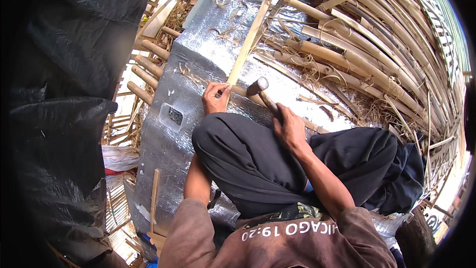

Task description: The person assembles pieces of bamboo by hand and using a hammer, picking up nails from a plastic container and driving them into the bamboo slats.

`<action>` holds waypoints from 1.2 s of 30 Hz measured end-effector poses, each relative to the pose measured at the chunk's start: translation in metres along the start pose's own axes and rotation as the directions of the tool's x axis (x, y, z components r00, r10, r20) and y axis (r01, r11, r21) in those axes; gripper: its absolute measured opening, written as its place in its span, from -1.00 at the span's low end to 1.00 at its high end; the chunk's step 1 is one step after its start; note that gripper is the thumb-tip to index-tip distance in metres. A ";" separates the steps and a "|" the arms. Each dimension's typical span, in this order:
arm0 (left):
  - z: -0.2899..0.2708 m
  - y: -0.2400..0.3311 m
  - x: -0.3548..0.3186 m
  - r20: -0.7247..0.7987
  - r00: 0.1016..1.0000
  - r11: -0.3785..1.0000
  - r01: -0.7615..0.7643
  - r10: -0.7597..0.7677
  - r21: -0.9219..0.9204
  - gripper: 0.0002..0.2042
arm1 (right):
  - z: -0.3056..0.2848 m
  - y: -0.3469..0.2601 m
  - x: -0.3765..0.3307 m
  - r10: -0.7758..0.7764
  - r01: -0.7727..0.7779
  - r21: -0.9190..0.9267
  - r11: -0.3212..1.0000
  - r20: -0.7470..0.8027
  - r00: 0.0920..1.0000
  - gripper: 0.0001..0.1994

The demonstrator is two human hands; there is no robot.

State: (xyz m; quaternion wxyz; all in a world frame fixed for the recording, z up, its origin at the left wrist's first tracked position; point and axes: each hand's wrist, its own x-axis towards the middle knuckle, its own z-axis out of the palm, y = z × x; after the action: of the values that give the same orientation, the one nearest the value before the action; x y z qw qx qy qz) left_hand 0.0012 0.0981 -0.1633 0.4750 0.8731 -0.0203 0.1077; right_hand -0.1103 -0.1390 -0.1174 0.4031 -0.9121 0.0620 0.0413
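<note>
A long pale bamboo slat [253, 34] runs away from me across a silvery foil sheet. My left hand [214, 98] is closed at its near end, with thumb and fingertips pinched together at the slat's edge; any small thing between the fingertips is too small to make out. My right hand [290, 127] is wrapped round the handle of a hammer [259, 87]. The hammer's metal head is raised just right of the slat's end, apart from it. Under that end lies a crosswise bamboo piece [254, 98], partly hidden by the hammer and my knee.
The silvery foil sheet [191, 62] spreads under my crossed legs. On it, left of my knee, sits a small clear plastic tray [172, 116] of small dark pieces. Bamboo poles [347, 62] pile up at the right, with curled shavings [369, 111]. Black sheeting [59, 149] hangs at the left.
</note>
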 end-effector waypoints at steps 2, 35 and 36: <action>0.001 0.003 -0.001 0.019 0.999 0.999 0.045 -0.045 -0.018 -0.89 | -0.001 -0.003 -0.001 0.012 -0.012 0.015 1.000 0.006 1.000 -0.54; -0.003 0.002 0.002 -0.019 0.988 0.973 -0.145 0.151 0.178 -0.87 | -0.004 0.005 0.003 -0.064 0.059 0.053 0.997 0.110 0.992 -0.37; -0.003 0.002 0.001 -0.025 0.990 0.975 -0.135 0.141 0.174 -0.87 | -0.005 0.008 0.003 -0.091 0.083 0.072 0.994 0.123 0.988 -0.36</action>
State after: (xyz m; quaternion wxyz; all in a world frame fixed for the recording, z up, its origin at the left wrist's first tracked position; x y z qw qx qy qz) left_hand 0.0015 0.0989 -0.1598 0.3895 0.9052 -0.0626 0.1581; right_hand -0.1078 -0.1486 -0.1200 0.4379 -0.8955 -0.0021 0.0790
